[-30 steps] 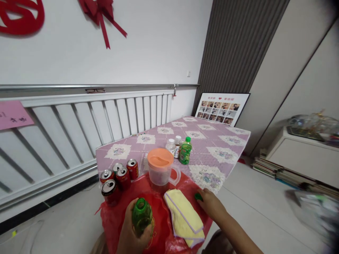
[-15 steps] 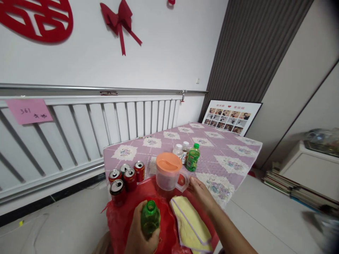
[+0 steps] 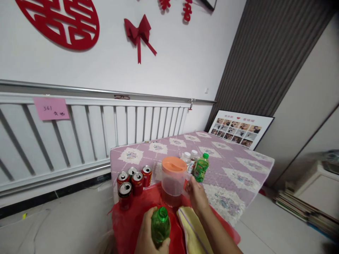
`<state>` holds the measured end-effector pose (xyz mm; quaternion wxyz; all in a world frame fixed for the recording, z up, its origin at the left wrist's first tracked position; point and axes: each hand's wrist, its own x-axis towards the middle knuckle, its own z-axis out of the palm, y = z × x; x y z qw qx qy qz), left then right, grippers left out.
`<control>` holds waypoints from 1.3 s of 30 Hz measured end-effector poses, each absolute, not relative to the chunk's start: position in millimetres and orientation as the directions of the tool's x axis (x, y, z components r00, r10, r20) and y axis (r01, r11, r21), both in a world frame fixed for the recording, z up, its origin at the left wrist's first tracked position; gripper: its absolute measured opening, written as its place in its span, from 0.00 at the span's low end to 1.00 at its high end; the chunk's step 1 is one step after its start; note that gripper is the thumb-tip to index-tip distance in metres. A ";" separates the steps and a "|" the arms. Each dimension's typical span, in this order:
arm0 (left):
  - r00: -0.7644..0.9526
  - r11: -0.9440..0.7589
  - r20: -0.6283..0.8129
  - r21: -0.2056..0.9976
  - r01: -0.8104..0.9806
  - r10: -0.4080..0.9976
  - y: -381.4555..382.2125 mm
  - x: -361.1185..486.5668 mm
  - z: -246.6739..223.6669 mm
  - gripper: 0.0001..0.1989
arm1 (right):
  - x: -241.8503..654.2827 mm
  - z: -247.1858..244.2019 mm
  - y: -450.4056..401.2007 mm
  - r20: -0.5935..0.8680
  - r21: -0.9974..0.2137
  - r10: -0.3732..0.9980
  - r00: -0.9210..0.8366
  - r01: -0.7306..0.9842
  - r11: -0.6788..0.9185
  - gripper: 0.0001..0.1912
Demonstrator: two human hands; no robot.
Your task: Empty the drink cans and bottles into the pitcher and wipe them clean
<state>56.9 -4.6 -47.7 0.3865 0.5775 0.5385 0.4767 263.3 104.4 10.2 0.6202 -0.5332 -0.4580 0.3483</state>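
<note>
Grip of left hand [image 3: 148, 233] wrapped round uncapped green bottle [image 3: 160, 229], mouth up, in front of and slightly left of orange-lidded pitcher [image 3: 173, 181]; right hand [image 3: 198, 197] curled round the pitcher's handle, at its right side. On the table [image 3: 246, 176], left to right: five opened cans [image 3: 137, 184] clustered left of the pitcher, yellow cloth [image 3: 191, 227] front right of it, two white-capped bottles [image 3: 187, 158] behind it to the right, green-capped bottle [image 3: 202, 169] farther right.

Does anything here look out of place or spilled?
The glasses look out of place, perched atop the radiator. The bottle in the left hand has no cap on, but I see no spill.
</note>
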 end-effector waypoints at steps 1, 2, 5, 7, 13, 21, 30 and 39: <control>-0.042 -0.119 0.134 0.957 0.266 0.990 -4.8 58.3 -46.8 0.40 | 260.2 15.1 107.7 0.197 -0.980 0.916 0.349 0.042 0.195 0.30; -0.041 -0.117 0.133 0.955 0.273 0.990 -4.8 59.2 -45.9 0.40 | 257.4 20.4 110.5 0.199 -0.979 0.911 0.362 0.026 0.203 0.30; -0.009 -0.111 0.118 0.955 0.276 0.993 -4.1 59.3 -43.3 0.42 | 253.0 39.3 115.0 0.206 -0.975 0.904 0.375 -0.003 0.224 0.31; -0.009 -0.106 0.112 0.957 0.270 0.994 -3.3 58.4 -42.0 0.43 | 254.5 55.1 114.8 0.217 -0.971 0.903 0.370 -0.009 0.237 0.31; -0.033 -0.102 0.114 0.964 0.245 0.993 -3.2 59.0 -40.4 0.43 | 273.0 116.6 98.9 0.264 -0.961 0.913 0.311 0.010 0.275 0.33; -0.032 -0.128 0.138 0.968 0.216 0.990 -4.8 58.2 -37.9 0.41 | 296.7 179.1 56.7 0.242 -0.968 0.946 0.213 0.113 0.222 0.34; -0.014 -0.200 0.207 0.961 0.190 0.978 -10.2 53.5 -29.2 0.38 | 313.5 186.8 21.0 0.168 -0.939 0.961 0.220 0.334 0.088 0.34; -0.027 -0.236 0.243 0.959 0.160 0.970 -14.4 52.1 -21.0 0.38 | 311.2 188.4 8.3 0.189 -0.889 0.971 0.146 0.445 0.107 0.32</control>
